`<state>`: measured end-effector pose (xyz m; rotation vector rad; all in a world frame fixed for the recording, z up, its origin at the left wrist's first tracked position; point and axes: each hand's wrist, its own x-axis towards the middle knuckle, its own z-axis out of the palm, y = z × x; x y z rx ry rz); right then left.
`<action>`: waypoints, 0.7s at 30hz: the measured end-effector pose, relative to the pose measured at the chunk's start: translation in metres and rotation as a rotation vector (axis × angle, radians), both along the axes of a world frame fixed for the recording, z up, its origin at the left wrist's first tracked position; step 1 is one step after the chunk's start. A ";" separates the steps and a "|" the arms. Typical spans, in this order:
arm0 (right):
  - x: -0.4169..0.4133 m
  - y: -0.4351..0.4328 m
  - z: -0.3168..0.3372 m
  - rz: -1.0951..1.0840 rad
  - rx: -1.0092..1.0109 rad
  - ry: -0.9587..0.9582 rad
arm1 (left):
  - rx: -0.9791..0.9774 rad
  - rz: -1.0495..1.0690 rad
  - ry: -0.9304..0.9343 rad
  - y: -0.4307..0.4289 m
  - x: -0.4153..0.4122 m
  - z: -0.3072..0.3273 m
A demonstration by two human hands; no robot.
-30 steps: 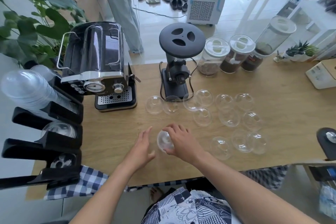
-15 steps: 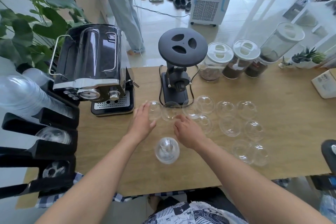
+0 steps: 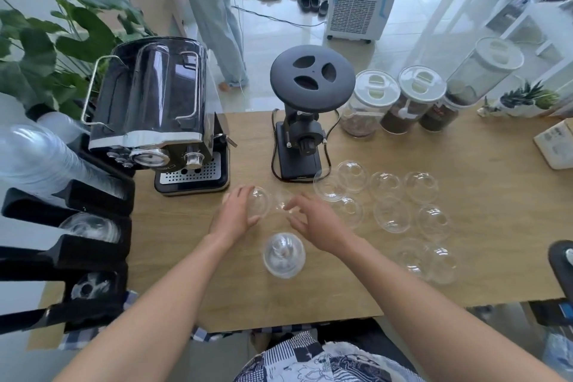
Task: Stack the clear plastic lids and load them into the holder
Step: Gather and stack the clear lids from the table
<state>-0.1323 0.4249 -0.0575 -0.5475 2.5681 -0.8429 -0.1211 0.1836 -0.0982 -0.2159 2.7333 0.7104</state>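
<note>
— While the small stack of dome lids [image 3: 283, 255] is left standing on the wooden table [image 3: 483, 146] just nearer than both hands, which step is judged to be in hand?

— Gathering, it would seem. The left hand [image 3: 233, 216] is cupped against one clear dome lid [image 3: 259, 201], fingers spread around its left side; whether it is truly gripped cannot be told. The right hand [image 3: 316, 222] is held open, fingers reaching toward a second lid [image 3: 283, 200] between the two hands, apparently not yet closed on it.

— And the remaining lids?

— A loose cluster of lids [image 3: 389, 195] is seen spread to the right of the right hand, reaching beyond it to just beside the coffee grinder [image 3: 305, 115]. The black holder [image 3: 66, 245] is stood well to the left of the left hand, with some lids already seated in its slots.

— What is called for next?

— Both lids would need to be pinched by their rims, kept dome-up and nested squarely onto the stack, since thin plastic is easily tilted or jammed.
</note>
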 end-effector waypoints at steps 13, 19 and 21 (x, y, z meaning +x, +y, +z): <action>0.057 0.019 0.011 -0.653 -0.541 -0.642 | 0.366 0.189 0.118 0.006 0.080 0.051; 0.074 0.019 -0.002 -0.658 -0.505 -0.575 | 0.454 0.134 0.106 0.031 0.108 0.049; 0.078 0.019 -0.006 -0.679 -0.516 -0.565 | 0.458 0.106 0.095 0.040 0.117 0.047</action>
